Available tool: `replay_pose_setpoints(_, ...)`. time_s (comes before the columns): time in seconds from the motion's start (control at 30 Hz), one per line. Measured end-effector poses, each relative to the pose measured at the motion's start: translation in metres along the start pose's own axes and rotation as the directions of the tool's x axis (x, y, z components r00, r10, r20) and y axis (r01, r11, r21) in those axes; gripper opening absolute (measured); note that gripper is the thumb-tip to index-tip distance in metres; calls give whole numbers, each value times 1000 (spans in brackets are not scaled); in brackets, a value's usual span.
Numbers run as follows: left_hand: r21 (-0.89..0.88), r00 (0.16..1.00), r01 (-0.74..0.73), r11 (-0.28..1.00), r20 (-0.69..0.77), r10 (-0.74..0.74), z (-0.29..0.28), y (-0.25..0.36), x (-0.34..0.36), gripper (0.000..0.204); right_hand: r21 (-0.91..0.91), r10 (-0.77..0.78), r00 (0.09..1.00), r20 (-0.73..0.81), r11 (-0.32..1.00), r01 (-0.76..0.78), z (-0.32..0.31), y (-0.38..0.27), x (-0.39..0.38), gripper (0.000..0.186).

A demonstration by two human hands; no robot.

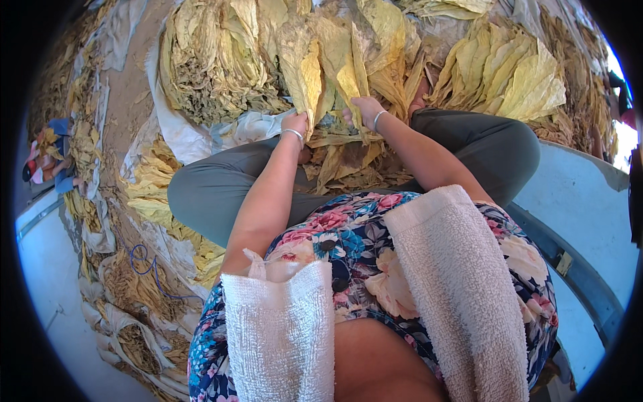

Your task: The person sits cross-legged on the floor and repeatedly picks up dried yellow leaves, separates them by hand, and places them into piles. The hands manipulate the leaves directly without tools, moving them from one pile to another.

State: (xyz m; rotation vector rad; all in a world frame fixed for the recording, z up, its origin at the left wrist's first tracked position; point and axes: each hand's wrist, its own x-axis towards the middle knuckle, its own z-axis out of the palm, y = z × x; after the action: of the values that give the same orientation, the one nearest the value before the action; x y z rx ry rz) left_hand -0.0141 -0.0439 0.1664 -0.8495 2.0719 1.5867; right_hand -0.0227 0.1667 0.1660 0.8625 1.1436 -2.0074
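Note:
Between my crossed legs, my left hand is closed on the narrow lower end of a dried yellow tobacco leaf, which stands up and away from me. To its right my right hand is closed round the lower end of another yellow-brown tobacco leaf. Both leaves lean toward the large heap of dried leaves in front of me. More loose leaves lie below my hands, in the gap between my legs. The exact grip of the fingertips is partly hidden.
A fanned pile of yellow leaves lies beyond my right knee. Another leaf pile is left of my left knee. White sheeting edges the heap. A blue cord lies at left. Another person is at the far left.

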Motion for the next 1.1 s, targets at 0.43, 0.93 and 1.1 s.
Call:
replay_pose_setpoints(0.43,-386,999,10,922,50,10,2,29,-10,13,-886,-805,506,-309,437,154,-92,-60,12,30)
replay_pose_setpoints(0.93,-424,999,33,905,45,-16,13,36,-10,14,-974,-194,956,222,1,226,-7,39,5,27)
replay_pose_setpoints(1.1,-401,998,45,915,53,-26,15,37,-11,14,-990,-566,824,-37,132,46,-29,37,-8,18)
